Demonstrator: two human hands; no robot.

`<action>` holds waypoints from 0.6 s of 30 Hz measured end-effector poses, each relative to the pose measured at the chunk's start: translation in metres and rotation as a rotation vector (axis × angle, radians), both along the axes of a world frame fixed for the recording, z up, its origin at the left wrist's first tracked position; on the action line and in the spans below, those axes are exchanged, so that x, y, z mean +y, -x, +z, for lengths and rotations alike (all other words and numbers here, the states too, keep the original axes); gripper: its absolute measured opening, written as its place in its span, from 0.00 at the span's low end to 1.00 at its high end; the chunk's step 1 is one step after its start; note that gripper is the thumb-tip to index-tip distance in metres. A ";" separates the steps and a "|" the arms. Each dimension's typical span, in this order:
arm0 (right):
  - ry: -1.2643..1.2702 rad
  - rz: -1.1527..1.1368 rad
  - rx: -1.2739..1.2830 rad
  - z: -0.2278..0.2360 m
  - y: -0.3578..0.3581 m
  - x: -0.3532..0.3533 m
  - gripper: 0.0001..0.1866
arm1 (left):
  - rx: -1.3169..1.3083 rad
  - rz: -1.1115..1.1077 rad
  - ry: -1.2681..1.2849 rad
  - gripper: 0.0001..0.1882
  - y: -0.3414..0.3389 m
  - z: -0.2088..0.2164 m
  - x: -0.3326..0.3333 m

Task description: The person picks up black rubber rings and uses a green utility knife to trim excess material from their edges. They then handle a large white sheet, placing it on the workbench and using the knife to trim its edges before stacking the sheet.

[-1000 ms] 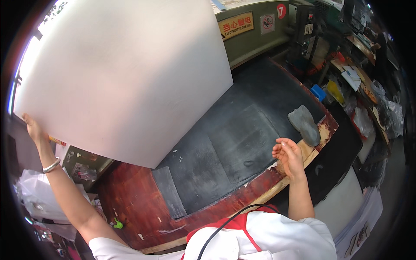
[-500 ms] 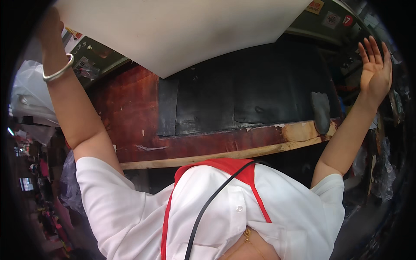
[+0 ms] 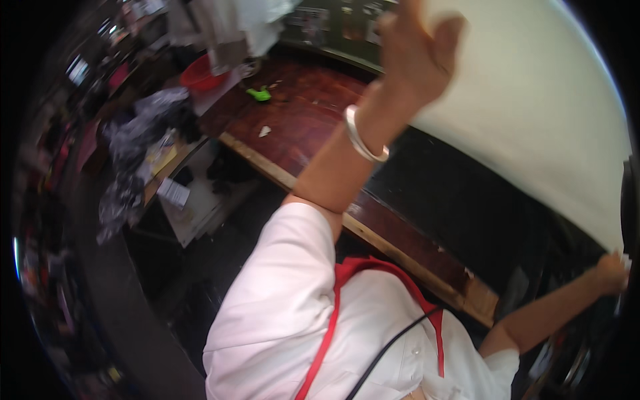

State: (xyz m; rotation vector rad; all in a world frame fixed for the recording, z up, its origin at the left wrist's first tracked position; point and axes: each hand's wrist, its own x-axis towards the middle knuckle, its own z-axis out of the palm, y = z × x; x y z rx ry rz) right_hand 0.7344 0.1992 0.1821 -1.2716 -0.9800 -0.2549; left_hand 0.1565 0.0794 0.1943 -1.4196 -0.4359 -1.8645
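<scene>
You can read no words or numbers here — the view is blurred and the marks are too small. On the green panel (image 3: 333, 41) at the top edge, you see a pale label (image 3: 310, 24), its print smeared past reading. Over to your left, you have a white card (image 3: 175, 193) near the wood edge of a stand; faint marks seem to show on it, but you cannot make out a single letter. Just above that card, you see a yellowish paper (image 3: 161, 157) beside crumpled plastic (image 3: 143, 123) — whether it carries any print, you cannot tell.
</scene>
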 end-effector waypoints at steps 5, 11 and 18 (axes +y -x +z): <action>-0.008 0.072 0.062 -0.053 0.043 -0.050 0.28 | -0.015 -0.107 0.131 0.31 -0.009 -0.033 -0.061; -0.067 0.071 0.111 -0.094 0.082 -0.142 0.30 | -0.141 -0.774 0.140 0.34 -0.034 -0.073 -0.116; -0.155 0.098 0.306 -0.121 0.087 -0.244 0.33 | -0.622 -0.965 0.126 0.31 -0.056 -0.120 -0.156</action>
